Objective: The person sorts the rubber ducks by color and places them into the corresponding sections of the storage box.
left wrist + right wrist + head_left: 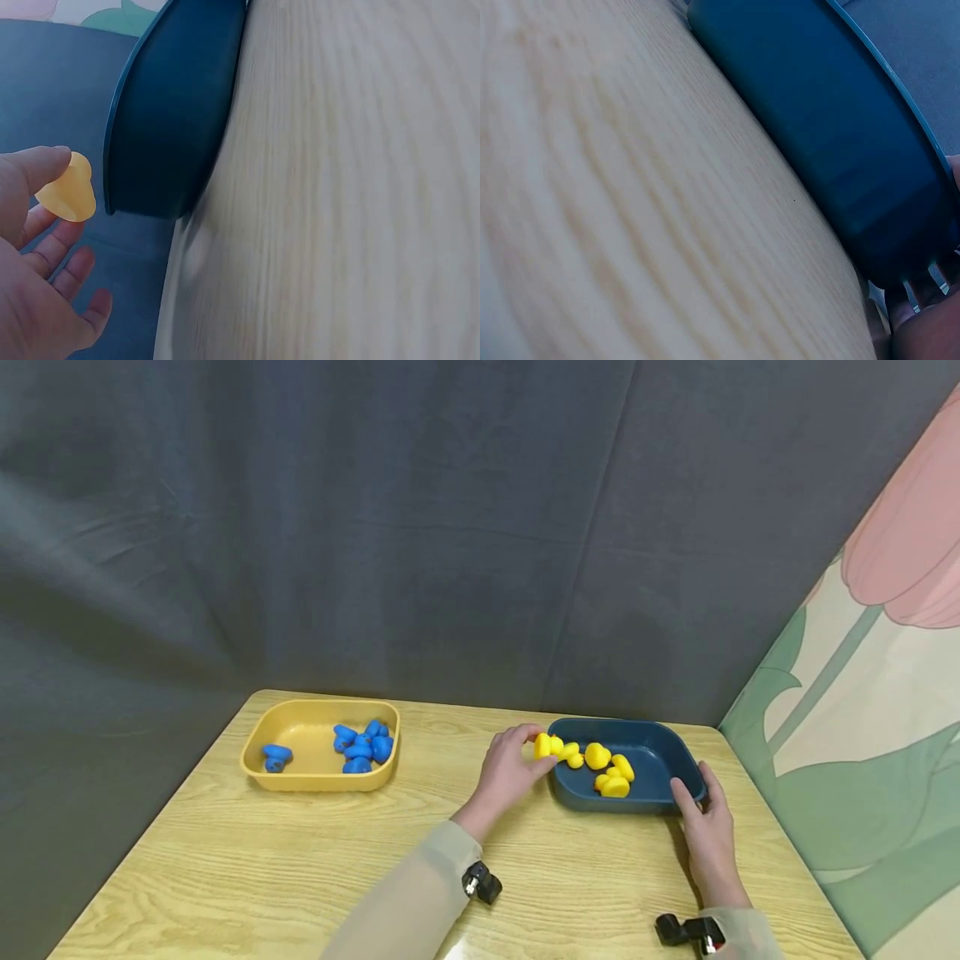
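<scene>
My left hand (510, 768) pinches a yellow toy duck (543, 746) between thumb and fingers at the left rim of a dark blue tray (652, 760). The left wrist view shows this duck (69, 191) held at thumb and fingertip, apart from the tray wall (169, 112), with the other fingers loosely bent. Several more yellow ducks (597, 756) lie in the left half of the tray. At the tray's right end, my right hand (708, 835) holds the rim, thumb at the near side and fingers round the outside. Those fingers are partly cut off in the right wrist view.
A yellow tray (300, 783) with several blue toy ducks (358, 752) stands on the left of the wooden table (300, 860). Behind the table hangs a dark grey curtain (450, 527). A flower-patterned panel (862, 735) borders the right side.
</scene>
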The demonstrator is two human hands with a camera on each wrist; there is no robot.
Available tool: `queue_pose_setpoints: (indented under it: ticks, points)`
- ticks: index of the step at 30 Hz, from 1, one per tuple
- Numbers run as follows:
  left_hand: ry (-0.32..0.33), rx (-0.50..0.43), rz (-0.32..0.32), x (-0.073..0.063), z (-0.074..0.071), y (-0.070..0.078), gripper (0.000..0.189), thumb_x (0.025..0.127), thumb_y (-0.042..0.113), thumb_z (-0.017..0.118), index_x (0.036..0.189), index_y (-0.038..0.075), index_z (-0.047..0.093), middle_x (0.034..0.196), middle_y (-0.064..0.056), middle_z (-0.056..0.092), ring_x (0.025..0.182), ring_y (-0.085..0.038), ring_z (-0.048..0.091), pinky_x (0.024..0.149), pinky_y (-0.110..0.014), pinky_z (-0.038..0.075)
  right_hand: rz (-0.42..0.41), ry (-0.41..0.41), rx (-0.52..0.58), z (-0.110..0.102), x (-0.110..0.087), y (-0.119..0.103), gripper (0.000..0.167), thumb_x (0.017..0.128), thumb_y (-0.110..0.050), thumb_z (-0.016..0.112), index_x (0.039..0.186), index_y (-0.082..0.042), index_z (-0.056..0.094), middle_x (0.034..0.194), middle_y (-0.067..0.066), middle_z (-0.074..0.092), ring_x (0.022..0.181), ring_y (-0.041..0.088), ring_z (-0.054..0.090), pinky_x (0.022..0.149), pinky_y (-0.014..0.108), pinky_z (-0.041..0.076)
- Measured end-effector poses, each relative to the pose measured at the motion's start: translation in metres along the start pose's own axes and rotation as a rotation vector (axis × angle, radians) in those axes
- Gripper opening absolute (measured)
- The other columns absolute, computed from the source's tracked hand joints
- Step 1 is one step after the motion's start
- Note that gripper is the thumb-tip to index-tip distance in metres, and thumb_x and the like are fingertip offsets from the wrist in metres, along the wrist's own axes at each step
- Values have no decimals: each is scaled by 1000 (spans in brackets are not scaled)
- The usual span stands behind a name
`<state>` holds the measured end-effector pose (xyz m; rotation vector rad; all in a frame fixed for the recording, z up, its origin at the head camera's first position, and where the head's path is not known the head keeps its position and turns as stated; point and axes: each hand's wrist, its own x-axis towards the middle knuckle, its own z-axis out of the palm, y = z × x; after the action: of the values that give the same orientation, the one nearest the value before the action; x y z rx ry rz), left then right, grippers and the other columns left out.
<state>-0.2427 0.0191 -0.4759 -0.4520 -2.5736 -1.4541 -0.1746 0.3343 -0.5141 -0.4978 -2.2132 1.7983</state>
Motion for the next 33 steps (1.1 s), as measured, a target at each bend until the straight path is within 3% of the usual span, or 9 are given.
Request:
queue_pose_setpoints:
  ticks: [20,33]
  points:
    - [-36,37,11,-8,23,16,47,101,33,85,143,18,71,140,3,70,126,-24,59,107,-39,51,-12,-7,7,5,-2,-1,83,114,-41,62,180,-24,15,185,4,9,169,24,8,133,29,14]
    - [-39,29,-11,-12,8,3,51,107,34,77,153,18,65,151,-1,64,139,-29,53,116,-48,47,-12,-17,-13,5,-2,1,82,114,-43,60,180,-26,14,185,4,9,169,26,9,134,30,15]
